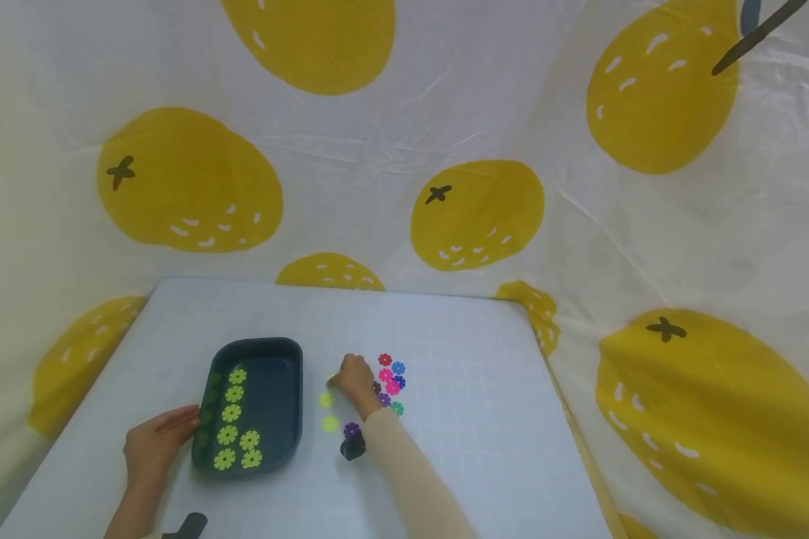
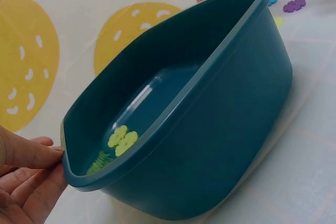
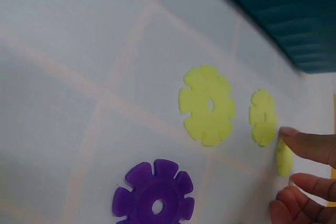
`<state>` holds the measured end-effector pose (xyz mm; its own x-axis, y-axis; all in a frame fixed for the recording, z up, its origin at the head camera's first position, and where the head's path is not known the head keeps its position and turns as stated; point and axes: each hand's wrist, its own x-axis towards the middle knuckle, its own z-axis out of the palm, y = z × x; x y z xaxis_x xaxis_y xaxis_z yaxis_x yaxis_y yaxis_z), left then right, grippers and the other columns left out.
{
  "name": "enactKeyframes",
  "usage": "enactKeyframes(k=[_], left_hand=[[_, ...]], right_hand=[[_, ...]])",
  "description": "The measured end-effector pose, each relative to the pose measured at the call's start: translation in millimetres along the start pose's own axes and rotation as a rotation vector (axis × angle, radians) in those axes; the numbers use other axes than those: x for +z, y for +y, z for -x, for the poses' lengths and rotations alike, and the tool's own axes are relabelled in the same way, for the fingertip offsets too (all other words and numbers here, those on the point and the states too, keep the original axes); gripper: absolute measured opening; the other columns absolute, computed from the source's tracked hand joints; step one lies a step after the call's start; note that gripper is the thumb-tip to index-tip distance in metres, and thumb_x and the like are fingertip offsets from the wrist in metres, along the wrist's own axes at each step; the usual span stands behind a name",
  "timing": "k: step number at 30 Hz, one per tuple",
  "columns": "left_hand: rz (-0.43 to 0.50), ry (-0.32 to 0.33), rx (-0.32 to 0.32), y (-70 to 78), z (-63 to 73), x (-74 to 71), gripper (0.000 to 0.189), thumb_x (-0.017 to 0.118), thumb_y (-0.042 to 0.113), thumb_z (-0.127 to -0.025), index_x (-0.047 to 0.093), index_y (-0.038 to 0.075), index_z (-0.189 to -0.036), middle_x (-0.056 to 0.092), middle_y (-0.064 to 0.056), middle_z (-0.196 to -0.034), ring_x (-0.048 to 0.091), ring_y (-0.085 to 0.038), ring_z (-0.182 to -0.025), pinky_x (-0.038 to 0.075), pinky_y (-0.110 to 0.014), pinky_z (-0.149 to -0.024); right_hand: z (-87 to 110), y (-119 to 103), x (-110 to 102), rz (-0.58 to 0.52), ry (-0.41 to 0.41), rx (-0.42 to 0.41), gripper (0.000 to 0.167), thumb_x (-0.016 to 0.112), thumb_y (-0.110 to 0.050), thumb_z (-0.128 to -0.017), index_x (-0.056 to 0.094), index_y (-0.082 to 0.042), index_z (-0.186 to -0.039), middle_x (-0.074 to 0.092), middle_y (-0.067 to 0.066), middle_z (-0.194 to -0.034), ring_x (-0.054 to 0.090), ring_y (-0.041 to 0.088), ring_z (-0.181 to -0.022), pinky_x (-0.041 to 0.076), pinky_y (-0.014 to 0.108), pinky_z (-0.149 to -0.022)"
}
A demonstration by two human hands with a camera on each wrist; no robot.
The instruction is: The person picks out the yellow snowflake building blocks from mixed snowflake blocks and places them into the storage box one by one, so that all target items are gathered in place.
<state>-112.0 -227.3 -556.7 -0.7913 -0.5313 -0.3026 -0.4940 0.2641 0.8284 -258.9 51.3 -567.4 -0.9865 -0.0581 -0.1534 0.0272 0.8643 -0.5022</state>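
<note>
My left hand (image 1: 158, 442) pinches the left rim of a dark teal basin (image 1: 301, 397) between thumb and fingers. Inside the basin, several yellow-green interlocking flower discs (image 1: 231, 412) lie in a column, with two more beside its near end. To the right of the basin, my right hand (image 1: 354, 380) reaches down to the table. In the right wrist view its thumb and fingers pinch a yellow-green flower disc (image 3: 284, 160) by the edges. Two more such discs, a near one (image 3: 207, 105) and a farther one (image 3: 262, 117), lie flat beside it.
Red, pink, blue, purple and green flower discs (image 1: 386, 374) cluster right of my right hand. A purple disc (image 3: 155, 195) lies nearer me, beside a black wrist camera (image 1: 353, 448). A fruit-patterned curtain (image 1: 350, 172) hangs behind the white table (image 1: 485, 419).
</note>
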Motion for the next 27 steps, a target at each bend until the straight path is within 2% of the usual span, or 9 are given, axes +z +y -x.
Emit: enactKeyframes(k=[2, 4, 6, 12, 16, 19, 21, 24, 27], left_hand=[[0.006, -0.002, 0.003, -0.2, 0.7, -0.4, 0.037, 0.068, 0.016, -0.094, 0.064, 0.003, -0.128, 0.069, -0.014, -0.123, 0.068, -0.006, -0.093, 0.057, -0.022, -0.075], [0.014, -0.005, 0.006, -0.3, 1.6, -0.5, 0.037, 0.068, 0.016, -0.094, 0.064, 0.002, -0.128, 0.069, -0.014, -0.123, 0.059, 0.011, -0.078, 0.054, -0.014, -0.066], [0.021, -0.007, 0.011, -0.3, 2.3, -0.3, 0.036, 0.068, 0.015, -0.094, 0.064, 0.001, -0.127, 0.07, -0.015, -0.121, 0.049, 0.02, -0.071, 0.052, -0.011, -0.062], [0.026, -0.014, 0.011, 1.2, 3.5, -0.3, 0.037, 0.068, 0.014, -0.094, 0.063, 0.001, -0.128, 0.07, -0.015, -0.121, 0.045, 0.023, -0.069, 0.052, -0.01, -0.063], [0.015, -0.013, 0.012, 3.2, 3.3, -1.0, 0.036, 0.067, 0.013, -0.094, 0.063, 0.001, -0.128, 0.069, -0.015, -0.123, 0.047, 0.02, -0.072, 0.054, -0.015, -0.066], [0.0, -0.008, 0.012, 4.0, 2.3, -1.1, 0.036, 0.067, 0.014, -0.094, 0.064, 0.003, -0.128, 0.068, -0.015, -0.124, 0.052, 0.016, -0.076, 0.055, -0.017, -0.068], [0.004, -0.004, 0.019, 4.3, 2.1, -1.4, 0.036, 0.067, 0.014, -0.094, 0.064, 0.002, -0.127, 0.068, -0.016, -0.124, 0.061, 0.008, -0.081, 0.057, -0.02, -0.071], [0.01, -0.005, 0.018, 4.2, 1.7, -1.5, 0.036, 0.067, 0.013, -0.094, 0.063, 0.001, -0.128, 0.068, -0.016, -0.124, 0.06, 0.011, -0.078, 0.056, -0.016, -0.068], [0.023, -0.007, 0.022, 3.7, 1.9, -1.5, 0.035, 0.066, 0.012, -0.095, 0.063, 0.0, -0.128, 0.068, -0.017, -0.124, 0.051, 0.02, -0.071, 0.053, -0.01, -0.063]], right_hand=[[1.3, -0.8, 1.4, 0.013, 0.016, -0.006, 0.033, 0.086, -0.02, -0.075, 0.068, -0.001, -0.096, 0.063, 0.007, -0.078, 0.058, 0.018, -0.067, 0.057, 0.032, -0.064], [1.9, -1.7, 2.4, 0.023, 0.026, -0.009, 0.031, 0.084, -0.018, -0.076, 0.068, 0.0, -0.095, 0.061, 0.008, -0.078, 0.057, 0.018, -0.068, 0.057, 0.031, -0.064], [2.0, -2.2, 3.4, 0.037, 0.03, -0.018, 0.027, 0.083, -0.016, -0.078, 0.068, 0.0, -0.094, 0.06, 0.007, -0.077, 0.056, 0.018, -0.067, 0.056, 0.03, -0.063], [0.6, 1.1, 6.6, 0.021, 0.047, -0.073, 0.019, 0.075, -0.009, -0.083, 0.062, -0.003, -0.097, 0.064, 0.008, -0.081, 0.059, 0.019, -0.068, 0.054, 0.028, -0.062], [-3.4, 6.4, 5.6, -0.096, 0.091, -0.079, 0.016, 0.074, -0.005, -0.08, 0.069, -0.002, -0.095, 0.071, 0.01, -0.085, 0.065, 0.021, -0.072, 0.058, 0.029, -0.064], [-7.7, 12.0, 2.3, -0.3, 0.063, 0.001, 0.015, 0.077, -0.003, -0.077, 0.074, 0.0, -0.091, 0.072, 0.011, -0.086, 0.068, 0.021, -0.072, 0.061, 0.029, -0.064], [-9.6, 15.3, -0.8, -0.444, 0.017, 0.078, 0.013, 0.077, -0.002, -0.078, 0.074, 0.001, -0.091, 0.071, 0.01, -0.085, 0.068, 0.019, -0.071, 0.061, 0.027, -0.062], [-12.6, 19.8, -3.9, -0.608, -0.032, 0.189, 0.011, 0.075, 0.001, -0.081, 0.073, 0.003, -0.091, 0.071, 0.012, -0.084, 0.07, 0.02, -0.069, 0.062, 0.027, -0.06], [-13.6, 19.5, -8.8, -0.69, -0.046, 0.297, 0.014, 0.075, -0.001, -0.083, 0.073, 0.003, -0.096, 0.073, 0.012, -0.087, 0.072, 0.019, -0.071, 0.062, 0.027, -0.064]])
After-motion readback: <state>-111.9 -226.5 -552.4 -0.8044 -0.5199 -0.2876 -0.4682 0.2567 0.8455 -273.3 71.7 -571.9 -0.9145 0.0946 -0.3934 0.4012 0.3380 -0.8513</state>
